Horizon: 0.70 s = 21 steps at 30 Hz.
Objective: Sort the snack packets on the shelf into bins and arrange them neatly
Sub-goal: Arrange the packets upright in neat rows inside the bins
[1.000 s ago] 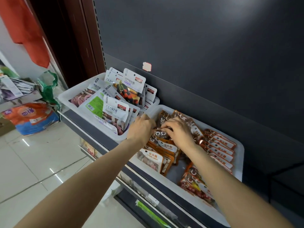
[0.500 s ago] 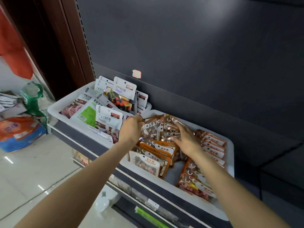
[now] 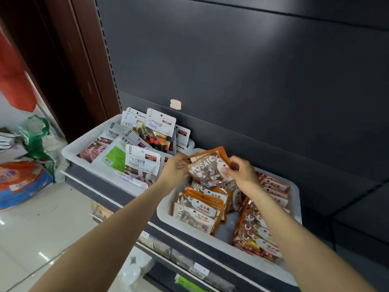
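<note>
Orange-backed "MOSAIC" candy packets (image 3: pixel 208 169) held up between both hands, above the right-hand white bin (image 3: pixel 294 199).
Left hand (image 3: pixel 175 169) grips the small stack's left edge, right hand (image 3: pixel 242 172) pinches its right side — thumb across the front; below lie rows of orange stone-candy packets (image 3: pixel 202 209), while the neighbouring white bin (image 3: pixel 84 142) holds white gummy packets (image 3: pixel 143 161).

Snack packets (image 3: pixel 207 171): glossy plastic film, part clear. Bins (image 3: pixel 69 151): white matt plastic, smooth. Shelf back panel (image 3: pixel 252 76): dark grey, matt, looks like painted metal. Floor tiles (image 3: pixel 42 232): glossy, reflective.
</note>
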Tool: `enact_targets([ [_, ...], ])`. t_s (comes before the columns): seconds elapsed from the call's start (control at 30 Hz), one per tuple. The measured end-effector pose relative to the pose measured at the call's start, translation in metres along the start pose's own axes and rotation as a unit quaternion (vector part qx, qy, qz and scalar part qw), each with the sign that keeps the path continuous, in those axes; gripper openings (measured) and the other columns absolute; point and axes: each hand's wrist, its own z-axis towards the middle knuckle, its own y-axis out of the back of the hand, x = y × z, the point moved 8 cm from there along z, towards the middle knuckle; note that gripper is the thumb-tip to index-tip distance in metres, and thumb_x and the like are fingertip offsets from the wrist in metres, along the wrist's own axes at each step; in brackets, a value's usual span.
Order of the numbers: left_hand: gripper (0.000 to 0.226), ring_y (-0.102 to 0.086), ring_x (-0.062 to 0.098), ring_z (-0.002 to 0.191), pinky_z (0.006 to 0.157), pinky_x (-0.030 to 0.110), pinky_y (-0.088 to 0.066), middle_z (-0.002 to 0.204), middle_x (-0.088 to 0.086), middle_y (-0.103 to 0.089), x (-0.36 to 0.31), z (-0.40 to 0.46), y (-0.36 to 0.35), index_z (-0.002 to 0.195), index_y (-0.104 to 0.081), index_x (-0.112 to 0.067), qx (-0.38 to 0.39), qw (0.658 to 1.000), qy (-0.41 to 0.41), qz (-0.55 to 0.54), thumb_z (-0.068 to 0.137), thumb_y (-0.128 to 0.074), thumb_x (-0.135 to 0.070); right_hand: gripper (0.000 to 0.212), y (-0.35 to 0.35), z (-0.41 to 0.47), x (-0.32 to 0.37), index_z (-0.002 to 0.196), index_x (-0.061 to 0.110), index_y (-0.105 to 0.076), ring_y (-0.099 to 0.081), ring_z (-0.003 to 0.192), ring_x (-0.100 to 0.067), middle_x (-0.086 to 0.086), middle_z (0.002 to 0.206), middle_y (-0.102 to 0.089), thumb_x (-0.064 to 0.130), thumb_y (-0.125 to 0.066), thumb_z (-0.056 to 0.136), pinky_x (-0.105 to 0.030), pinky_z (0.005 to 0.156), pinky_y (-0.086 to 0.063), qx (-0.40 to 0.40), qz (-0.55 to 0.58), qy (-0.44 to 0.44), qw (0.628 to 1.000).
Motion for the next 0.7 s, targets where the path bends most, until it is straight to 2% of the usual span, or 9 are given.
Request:
enact_targets([
  [0.07,0.029,-0.062,0.01,0.095,0.084,0.024,-0.051,0.11,0.0,-0.067,0.002,0.006,-0.013,0.116,-0.055,-0.007,0.049,0.995,-0.012,0.086,0.089,-0.063,-0.01,0.008,0.01,-0.003,-0.004,0.092,0.013,-0.062,-0.062,0.091,-0.02,-0.003,0.097,-0.066,0.02,-0.061,0.09,-0.029,0.069,-0.045,-0.034,-0.058,0.004,0.998],
  [0.13,0.039,-0.057,0.004,0.096,0.081,0.014,-0.047,0.115,-0.007,-0.062,-0.005,0.01,-0.022,0.127,-0.049,-0.014,0.066,0.983,-0.044,0.166,0.09,-0.062,-0.016,0.012,0.016,-0.006,-0.007,0.098,0.009,-0.065,-0.061,0.094,-0.022,-0.006,0.103,-0.064,0.017,-0.059,0.091,-0.026,0.07,-0.04,-0.055,-0.105,0.001,0.993],
  [0.17,0.042,-0.055,0.005,0.098,0.081,0.012,-0.045,0.116,-0.008,-0.056,-0.009,0.011,-0.024,0.131,-0.046,-0.017,0.055,0.979,-0.055,0.187,0.091,-0.06,-0.017,0.015,0.018,-0.007,-0.007,0.103,0.009,-0.066,-0.06,0.096,-0.022,-0.007,0.106,-0.064,0.018,-0.058,0.092,-0.028,0.072,-0.043,-0.059,-0.123,0.0,0.991],
  [0.27,0.039,-0.054,0.02,0.112,0.091,0.027,-0.045,0.132,0.003,-0.049,-0.013,0.018,-0.021,0.133,-0.045,-0.016,-0.013,0.962,-0.075,0.26,0.095,-0.053,-0.015,0.026,0.031,-0.011,0.001,0.118,0.013,-0.064,-0.059,0.104,-0.022,-0.005,0.116,-0.062,0.02,-0.054,0.095,-0.032,0.08,-0.049,-0.103,-0.169,0.003,0.98],
  [0.33,0.032,-0.058,0.023,0.104,0.085,0.027,-0.047,0.123,0.01,-0.054,-0.008,0.019,-0.025,0.128,-0.048,-0.009,-0.027,0.945,-0.078,0.318,0.096,-0.048,-0.014,0.026,0.041,-0.013,0.004,0.119,0.015,-0.064,-0.059,0.105,-0.024,-0.005,0.117,-0.062,0.019,-0.052,0.096,-0.031,0.078,-0.046,-0.13,-0.18,0.008,0.975],
  [0.43,0.026,-0.061,0.018,0.09,0.075,0.026,-0.051,0.107,0.008,-0.062,0.006,0.013,-0.05,0.121,-0.049,-0.009,0.093,0.93,-0.064,0.35,0.098,-0.047,-0.02,0.024,0.048,-0.017,-0.001,0.116,0.016,-0.066,-0.058,0.103,-0.025,-0.005,0.113,-0.062,0.019,-0.052,0.096,-0.028,0.072,-0.04,-0.12,-0.193,0.0,0.974],
  [0.53,0.032,-0.06,0.016,0.1,0.085,0.027,-0.05,0.119,0.003,-0.06,0.026,-0.001,-0.071,0.127,-0.046,-0.017,0.238,0.907,-0.018,0.346,0.097,-0.05,-0.029,0.022,0.047,-0.024,-0.007,0.112,0.013,-0.067,-0.058,0.099,-0.024,-0.005,0.109,-0.062,0.02,-0.053,0.096,-0.028,0.07,-0.038,-0.105,-0.195,-0.005,0.975],
  [0.6,0.03,-0.062,0.014,0.097,0.086,0.029,-0.052,0.115,0.002,-0.063,0.028,-0.003,-0.069,0.124,-0.047,-0.019,0.242,0.897,-0.028,0.368,0.097,-0.048,-0.032,0.023,0.046,-0.028,-0.009,0.113,0.013,-0.067,-0.058,0.099,-0.023,-0.005,0.108,-0.062,0.02,-0.053,0.096,-0.026,0.07,-0.035,-0.101,-0.195,-0.005,0.976],
  [0.7,0.011,-0.063,0.015,0.091,0.082,0.029,-0.053,0.105,0.002,-0.065,0.019,-0.002,-0.058,0.106,-0.051,-0.024,0.203,0.912,-0.055,0.353,0.098,-0.045,-0.029,0.023,0.045,-0.031,-0.005,0.111,0.011,-0.068,-0.06,0.099,-0.024,-0.006,0.108,-0.064,0.018,-0.054,0.095,-0.029,0.075,-0.042,-0.112,-0.18,0.009,0.977],
])
